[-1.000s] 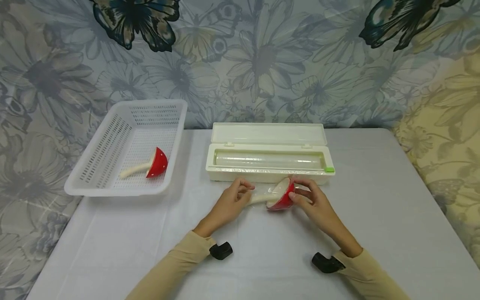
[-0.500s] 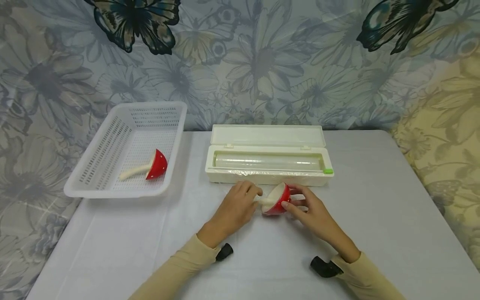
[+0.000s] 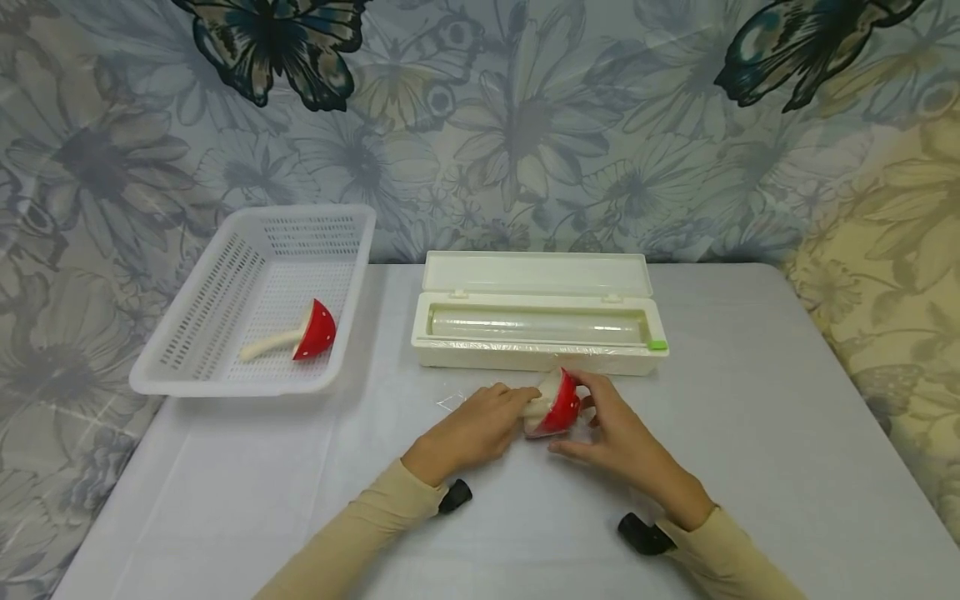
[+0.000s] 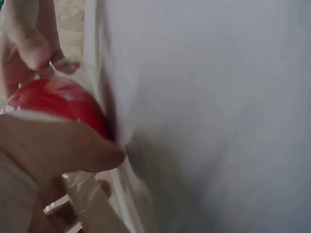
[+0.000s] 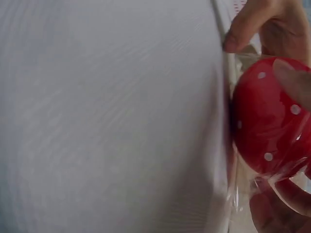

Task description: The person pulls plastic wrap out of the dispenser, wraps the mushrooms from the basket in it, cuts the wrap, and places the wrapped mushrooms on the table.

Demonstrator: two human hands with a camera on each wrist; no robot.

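Observation:
A mushroom-like ladle (image 3: pixel 564 408), its bowl red with white dots outside and cream inside, lies wrapped in clear cling film over the table. My left hand (image 3: pixel 480 429) grips the cream handle right beside the bowl, hiding most of it. My right hand (image 3: pixel 626 446) curves its fingers round the far side of the red bowl, the thumb stretched low near its edge. In the right wrist view, film creases across the dotted bowl (image 5: pixel 267 121). A loose bit of film (image 3: pixel 452 402) shows behind my left hand.
Behind the hands stands a cream cling film dispenser (image 3: pixel 540 358), lid raised, with a film roll (image 3: pixel 536 323) inside and a green slider (image 3: pixel 657 345). A white perforated basket (image 3: pixel 187 385) at left holds a second red ladle (image 3: pixel 317 331). A patterned cloth hangs behind the table.
The ladle has come slightly nearer and left, away from the dispenser. My left hand has slid along the handle up to the bowl, and my right thumb has moved down off the bowl's face.

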